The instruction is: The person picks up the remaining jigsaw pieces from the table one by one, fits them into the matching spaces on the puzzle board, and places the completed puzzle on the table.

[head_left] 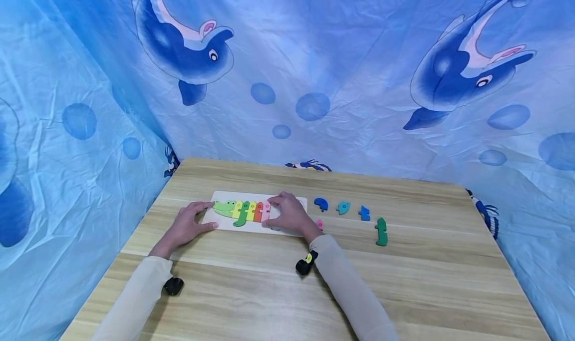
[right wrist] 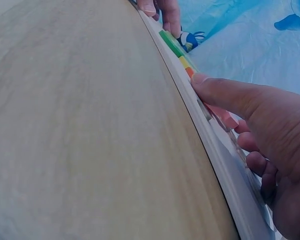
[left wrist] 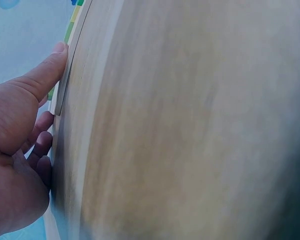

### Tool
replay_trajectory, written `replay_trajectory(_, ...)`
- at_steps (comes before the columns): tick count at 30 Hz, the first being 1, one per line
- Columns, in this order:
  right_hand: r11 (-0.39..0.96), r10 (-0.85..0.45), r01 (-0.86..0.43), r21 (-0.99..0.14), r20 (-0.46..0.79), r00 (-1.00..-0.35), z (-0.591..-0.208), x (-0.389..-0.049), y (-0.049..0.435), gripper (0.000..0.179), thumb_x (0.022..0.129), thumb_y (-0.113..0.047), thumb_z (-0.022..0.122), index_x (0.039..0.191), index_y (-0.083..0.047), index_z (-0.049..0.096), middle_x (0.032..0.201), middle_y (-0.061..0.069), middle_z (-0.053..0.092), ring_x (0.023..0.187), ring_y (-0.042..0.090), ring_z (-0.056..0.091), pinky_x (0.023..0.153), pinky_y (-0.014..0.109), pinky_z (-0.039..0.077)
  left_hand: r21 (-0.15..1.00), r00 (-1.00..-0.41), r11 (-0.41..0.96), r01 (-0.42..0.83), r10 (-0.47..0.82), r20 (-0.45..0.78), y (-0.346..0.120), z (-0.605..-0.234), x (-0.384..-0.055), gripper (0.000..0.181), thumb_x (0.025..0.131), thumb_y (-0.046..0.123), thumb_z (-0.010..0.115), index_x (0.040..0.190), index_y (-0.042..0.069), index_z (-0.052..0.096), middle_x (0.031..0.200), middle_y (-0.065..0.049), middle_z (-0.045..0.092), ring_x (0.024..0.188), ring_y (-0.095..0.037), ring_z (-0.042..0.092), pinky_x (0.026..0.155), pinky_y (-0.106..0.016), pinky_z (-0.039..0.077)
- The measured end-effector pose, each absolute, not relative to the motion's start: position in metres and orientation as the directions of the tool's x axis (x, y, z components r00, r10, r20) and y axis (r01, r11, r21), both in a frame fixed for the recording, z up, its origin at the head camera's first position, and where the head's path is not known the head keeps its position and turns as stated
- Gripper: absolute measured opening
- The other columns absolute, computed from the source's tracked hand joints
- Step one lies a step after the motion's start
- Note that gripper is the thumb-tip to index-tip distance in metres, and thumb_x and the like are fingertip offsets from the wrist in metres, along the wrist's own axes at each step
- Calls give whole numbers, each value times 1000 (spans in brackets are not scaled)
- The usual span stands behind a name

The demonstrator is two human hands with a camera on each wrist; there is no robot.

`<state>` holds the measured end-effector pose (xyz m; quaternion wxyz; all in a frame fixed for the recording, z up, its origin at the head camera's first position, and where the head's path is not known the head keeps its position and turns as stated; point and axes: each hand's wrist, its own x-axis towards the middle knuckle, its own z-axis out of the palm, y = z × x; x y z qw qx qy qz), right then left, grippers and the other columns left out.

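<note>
A white puzzle board (head_left: pixel 251 196) lies on the table, with a crocodile made of coloured pieces: a light green head (head_left: pixel 223 208), then yellow, green, yellow and orange-red pieces. My left hand (head_left: pixel 184 227) holds the board's left end, thumb at the near edge and index finger near the far edge. Over the board's right part, my right hand (head_left: pixel 289 213) pinches a pink piece (head_left: pixel 266 211) between thumb and index finger, beside the orange-red one. In the right wrist view the pink piece (right wrist: pixel 225 116) is tilted under the thumb. My right hand hides much of the board's right side.
Right of the board lie loose pieces: a dark blue one (head_left: pixel 321 204), a teal one (head_left: pixel 343 207), a blue one (head_left: pixel 364 213), a green one (head_left: pixel 381 232) and a pink one (head_left: pixel 320 224) partly behind my wrist. A blue dolphin-print curtain (head_left: pixel 350 141) surrounds the wooden table (head_left: pixel 251 296).
</note>
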<state>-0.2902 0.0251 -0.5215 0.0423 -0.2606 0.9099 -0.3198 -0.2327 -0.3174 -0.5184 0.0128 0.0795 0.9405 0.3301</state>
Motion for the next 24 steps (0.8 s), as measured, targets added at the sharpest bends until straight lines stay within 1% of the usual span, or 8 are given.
replay_trajectory(5,672,-510,-446,-591,67,-858,-522,-291,25,79,75,-61,85,138,-16,67,108,-2,58,93,15,49,80,29,44,624,-988,770,134,155,21,-318,-519,-233,77,88,38,82,149,5,50,151,-28,43,136,-50,36,109,-64,27)
replay_trajectory(11,695,-514,-453,-559,56,-856,-523,-292,25,84,75,-65,83,141,-17,64,111,-1,58,96,14,50,83,29,44,625,-988,770,128,152,15,-318,-520,-233,77,88,39,81,150,6,50,152,-28,42,137,-49,35,109,-64,27)
replay_trajectory(16,695,-517,-453,-558,50,-854,-521,-292,25,84,76,-66,82,142,-18,63,114,-1,59,99,14,50,85,30,45,624,-988,770,132,156,16,-318,-519,-233,77,88,39,81,150,6,50,152,-28,42,136,-49,35,109,-64,27)
replay_trajectory(19,678,-520,-450,-581,54,-853,-519,-291,27,81,77,-63,82,141,-17,64,115,-2,60,100,14,51,87,31,46,622,-987,772,134,158,17,-317,-518,-232,76,88,38,81,150,6,50,152,-28,43,136,-49,35,109,-64,27)
replay_trajectory(24,625,-525,-452,-636,86,-847,-514,-289,32,73,80,-54,84,139,-16,65,118,-1,61,105,15,55,92,35,49,615,-987,777,135,157,19,-317,-517,-231,75,89,37,81,150,5,50,152,-28,43,136,-49,36,109,-64,27)
